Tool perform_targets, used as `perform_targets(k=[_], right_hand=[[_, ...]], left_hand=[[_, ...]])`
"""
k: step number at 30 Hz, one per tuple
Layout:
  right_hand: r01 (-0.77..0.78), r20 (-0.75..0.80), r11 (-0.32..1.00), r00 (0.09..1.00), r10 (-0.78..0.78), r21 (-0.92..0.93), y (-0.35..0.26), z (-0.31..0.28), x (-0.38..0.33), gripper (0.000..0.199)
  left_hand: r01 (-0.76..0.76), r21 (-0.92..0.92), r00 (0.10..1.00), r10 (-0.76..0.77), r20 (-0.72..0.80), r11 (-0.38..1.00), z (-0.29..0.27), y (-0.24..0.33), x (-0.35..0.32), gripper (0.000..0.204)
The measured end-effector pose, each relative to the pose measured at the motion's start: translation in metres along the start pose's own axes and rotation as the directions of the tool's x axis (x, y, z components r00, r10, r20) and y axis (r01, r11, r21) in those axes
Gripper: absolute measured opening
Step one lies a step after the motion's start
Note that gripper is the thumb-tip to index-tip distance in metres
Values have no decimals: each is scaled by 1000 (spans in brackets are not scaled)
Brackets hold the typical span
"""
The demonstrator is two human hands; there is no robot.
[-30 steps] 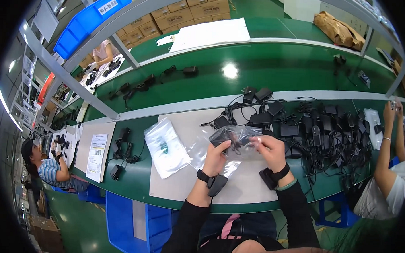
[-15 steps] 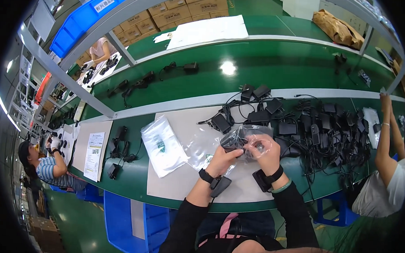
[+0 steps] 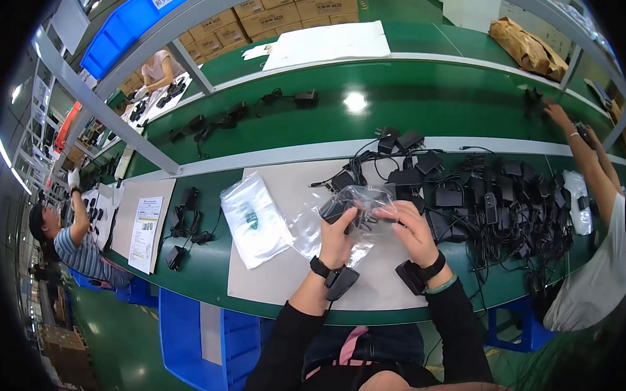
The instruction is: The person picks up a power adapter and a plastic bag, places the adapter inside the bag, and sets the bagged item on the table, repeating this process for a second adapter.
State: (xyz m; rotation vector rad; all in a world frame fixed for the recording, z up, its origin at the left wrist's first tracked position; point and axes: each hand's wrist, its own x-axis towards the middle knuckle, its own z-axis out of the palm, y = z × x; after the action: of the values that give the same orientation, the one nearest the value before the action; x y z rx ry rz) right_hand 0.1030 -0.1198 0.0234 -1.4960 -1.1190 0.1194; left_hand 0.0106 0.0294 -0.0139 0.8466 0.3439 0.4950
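Note:
My left hand (image 3: 335, 242) is closed on a black power adapter (image 3: 333, 208) inside a clear plastic bag (image 3: 364, 243), its thumb on top. The adapter's dark cable shows blurrily through the film. Opposite it, my right hand (image 3: 415, 230) has thumb and fingertips at the bag's right side, seemingly pinching the film; the exact contact is hard to make out. Left of my hands, a stack of flat clear bags (image 3: 255, 221) lies on the beige mat (image 3: 269, 280). More black adapters (image 3: 404, 178) with cables lie just beyond the bag.
A large heap of black adapters (image 3: 492, 208) covers the bench at right. A few adapters (image 3: 181, 222) and a printed sheet (image 3: 145, 232) lie at left. A metal rail (image 3: 287, 155) crosses behind the mat. Co-workers sit at both sides; one reaches across at right (image 3: 582, 143).
My right hand's fingers have loosened and moved slightly away from my left hand. The bagged adapter has shifted left. The right co-worker's arm has reached farther over the bench; the left co-worker's arm has lifted.

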Motion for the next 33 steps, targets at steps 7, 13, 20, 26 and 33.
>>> perform_targets(k=[7,13,20,26,33], right_hand=[[-7,-7,1000,1000,7,0,11,-2,-9,16],[-253,-105,890,944,313,379,13,-3,-17,15],[-218,-97,579,880,464,785,15,-1,-2,33],[-483,231,561,857,460,672,5,-11,0,37],[-399,-99,848,884,456,349,21,-16,-12,17]], left_hand=[[40,-134,999,-42,-19,990,3,1,-3,26],[136,-313,984,-91,152,940,-15,-5,-9,30],[116,-183,982,-85,169,976,-6,4,-9,34],[109,35,977,-113,180,993,-5,3,-6,44],[37,150,985,-61,159,988,-1,2,-2,46]])
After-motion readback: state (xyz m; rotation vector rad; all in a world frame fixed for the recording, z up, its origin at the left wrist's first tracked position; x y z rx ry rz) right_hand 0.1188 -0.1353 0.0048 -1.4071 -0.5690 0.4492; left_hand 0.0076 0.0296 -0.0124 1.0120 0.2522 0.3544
